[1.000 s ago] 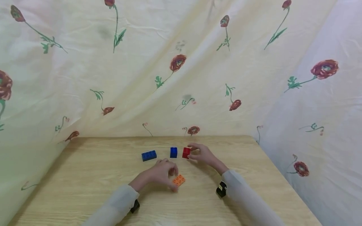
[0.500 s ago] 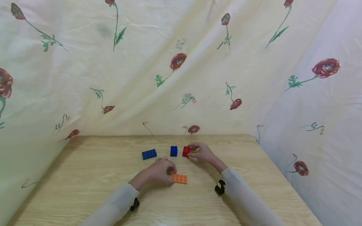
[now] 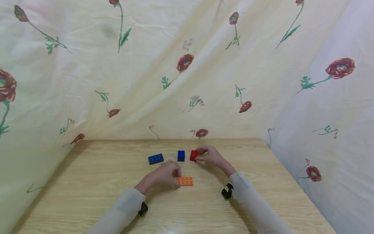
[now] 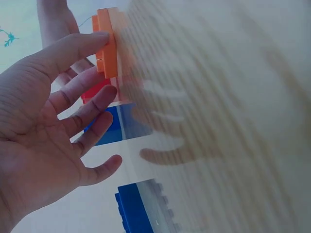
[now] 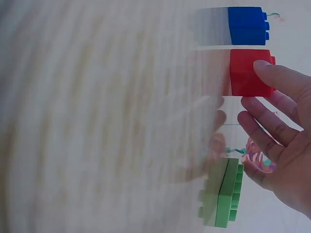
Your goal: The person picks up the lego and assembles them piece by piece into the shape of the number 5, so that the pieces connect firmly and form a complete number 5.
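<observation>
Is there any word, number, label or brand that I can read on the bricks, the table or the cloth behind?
None can be read.
The orange plate, red brick and blue bricks show only plain studs.
The cloth bears printed flowers, no letters.
The wrist-camera views are blurred.

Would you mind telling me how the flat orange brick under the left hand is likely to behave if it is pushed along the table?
The orange brick looks like rigid moulded plastic, so it probably stays stiff. It lies flat and low on the smooth wooden table, so it should slide, not tip or roll. It seems light: the left hand touches it with fingertips only.
</observation>
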Action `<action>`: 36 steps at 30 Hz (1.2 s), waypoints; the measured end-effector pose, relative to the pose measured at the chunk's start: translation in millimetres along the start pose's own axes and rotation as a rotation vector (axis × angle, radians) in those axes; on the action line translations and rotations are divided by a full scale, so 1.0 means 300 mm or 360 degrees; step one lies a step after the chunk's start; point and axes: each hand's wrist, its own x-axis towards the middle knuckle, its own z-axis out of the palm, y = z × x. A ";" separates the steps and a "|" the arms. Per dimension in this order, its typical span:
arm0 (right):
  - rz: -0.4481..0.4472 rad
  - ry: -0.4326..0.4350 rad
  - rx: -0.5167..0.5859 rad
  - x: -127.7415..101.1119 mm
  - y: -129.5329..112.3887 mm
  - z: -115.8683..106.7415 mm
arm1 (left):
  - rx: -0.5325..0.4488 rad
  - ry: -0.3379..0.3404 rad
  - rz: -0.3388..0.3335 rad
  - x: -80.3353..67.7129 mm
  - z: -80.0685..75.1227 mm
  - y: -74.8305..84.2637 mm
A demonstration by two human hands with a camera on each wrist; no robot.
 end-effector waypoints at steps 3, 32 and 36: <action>-0.0010 -0.0023 0.0003 -0.001 0.003 -0.004 | 0.0019 -0.0019 -0.0008 0.003 0.005 0.001; -0.0227 -0.0117 0.0019 -0.044 -0.071 -0.029 | -0.0069 -0.0096 -0.0076 0.009 -0.001 0.013; -0.0253 -0.0171 0.0034 -0.062 -0.097 -0.034 | -0.0065 -0.0093 -0.0086 0.011 -0.009 0.011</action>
